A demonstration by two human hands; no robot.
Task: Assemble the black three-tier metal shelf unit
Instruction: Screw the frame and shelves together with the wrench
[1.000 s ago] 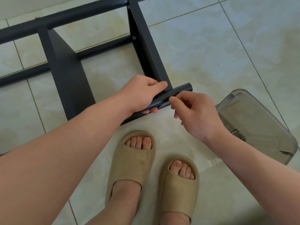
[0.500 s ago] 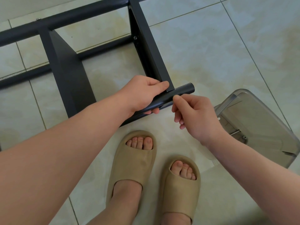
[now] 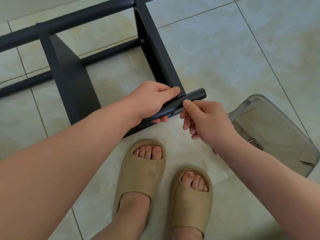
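Observation:
The black shelf unit lies on its side on the tile floor, with two flat shelf panels (image 3: 155,54) (image 3: 69,75) joined to a long round post (image 3: 69,23) at the back. My left hand (image 3: 152,99) grips a near black post (image 3: 197,96) and holds it against the corner of the right panel. Just short of that post's free end, my right hand (image 3: 207,122) pinches it, thumb on its front and forefinger underneath. Anything small between those fingers is hidden.
A clear plastic box (image 3: 277,132) lies on the floor at the right, with small metal fasteners (image 3: 258,146) inside. My feet in tan slippers (image 3: 142,170) (image 3: 192,201) stand just below the hands. A second low post (image 3: 107,54) crosses behind the panels.
My right thumb has slid a little toward the post's free end, and the fingers below it have uncurled slightly. The left hand and the shelf have hardly moved.

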